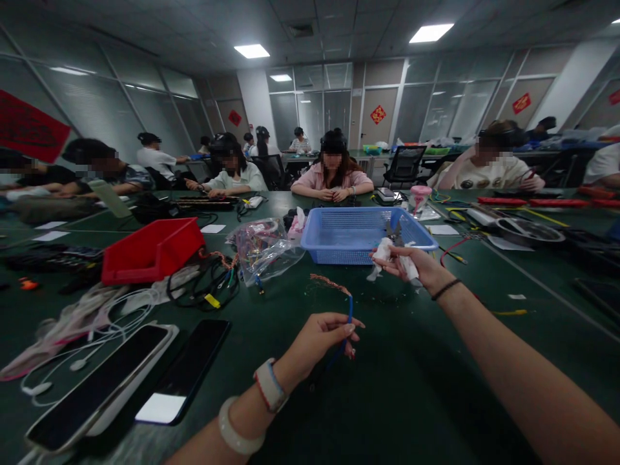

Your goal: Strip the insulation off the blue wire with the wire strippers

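My left hand (334, 330) pinches a blue cable (350, 310) over the green table. Frayed bare copper strands (329, 281) stick out of the cable's upper end and bend to the left. My right hand (411, 265) is closed around pliers (394, 232) and a crumpled white tissue (382, 250), at the front right edge of a blue mesh basket (334, 257). The pliers' jaws point up over the basket's inside. Small white scraps lie on the table below my right hand.
On the left are a red bin (155, 250), a clear plastic bag (266, 255) with wires, tangled cables and two phones (101, 381). Cables and tools (527, 229) lie at the right. Several people sit across the table.
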The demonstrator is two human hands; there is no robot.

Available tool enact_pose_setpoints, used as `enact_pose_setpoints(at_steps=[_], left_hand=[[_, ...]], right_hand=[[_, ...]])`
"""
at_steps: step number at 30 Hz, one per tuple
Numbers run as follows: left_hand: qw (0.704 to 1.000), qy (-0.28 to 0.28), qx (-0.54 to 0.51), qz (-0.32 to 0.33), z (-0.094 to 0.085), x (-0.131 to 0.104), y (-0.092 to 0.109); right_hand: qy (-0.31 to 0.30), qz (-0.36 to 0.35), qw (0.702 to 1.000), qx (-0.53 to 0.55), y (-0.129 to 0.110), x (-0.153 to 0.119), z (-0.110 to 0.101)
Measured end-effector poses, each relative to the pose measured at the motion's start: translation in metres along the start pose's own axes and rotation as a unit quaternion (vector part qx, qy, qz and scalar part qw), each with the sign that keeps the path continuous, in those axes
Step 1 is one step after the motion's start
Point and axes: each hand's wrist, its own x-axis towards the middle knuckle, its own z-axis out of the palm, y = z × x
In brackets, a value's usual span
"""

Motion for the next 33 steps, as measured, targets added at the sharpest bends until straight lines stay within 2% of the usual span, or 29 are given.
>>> enact_pose_setpoints(at_steps=[4, 7, 9, 11, 13, 16, 19, 21, 22, 24, 29, 33], left_hand=[[1.000, 0.004, -0.017, 0.009, 0.002, 0.000, 0.000], [0.999, 0.007, -0.051, 0.014, 0.004, 0.001, -0.002], [0.997, -0.004, -0.069, 0.019, 0.004, 0.002, -0.004], [0.997, -0.017, -0.075, 0.023, 0.004, 0.002, -0.005], [0.997, -0.026, -0.070, 0.024, 0.003, 0.003, -0.006], [0.998, -0.029, -0.061, 0.013, 0.002, 0.003, -0.007], [0.998, -0.014, -0.060, -0.003, 0.002, 0.003, -0.006], [0.999, 0.004, -0.053, -0.013, 0.002, 0.003, -0.006], [0.999, 0.013, -0.047, -0.016, 0.002, 0.003, -0.006], [0.999, 0.025, -0.034, -0.019, 0.002, 0.003, -0.006], [0.999, 0.023, -0.016, -0.039, 0.001, 0.004, -0.010], [0.999, 0.013, 0.002, -0.038, 0.000, 0.005, -0.013]], right_hand=[[0.008, -0.008, 1.000, -0.014, 0.005, -0.011, 0.007], [0.015, -0.034, 0.995, -0.092, 0.016, -0.024, 0.010], [0.023, -0.077, 0.978, -0.194, 0.025, -0.034, 0.010], [0.030, -0.134, 0.939, -0.315, 0.035, -0.044, 0.008], [0.034, -0.212, 0.861, -0.462, 0.043, -0.054, 0.006], [0.074, -0.310, 0.687, -0.653, 0.053, -0.069, 0.005], [0.143, -0.318, 0.539, -0.767, 0.061, -0.080, 0.008], [0.165, -0.315, 0.466, -0.810, 0.067, -0.083, 0.010], [0.170, -0.315, 0.444, -0.821, 0.070, -0.083, 0.010], [0.174, -0.309, 0.432, -0.829, 0.077, -0.083, 0.008], [0.164, -0.281, 0.481, -0.814, 0.091, -0.080, 0.004], [0.157, -0.253, 0.504, -0.811, 0.094, -0.080, 0.006]])
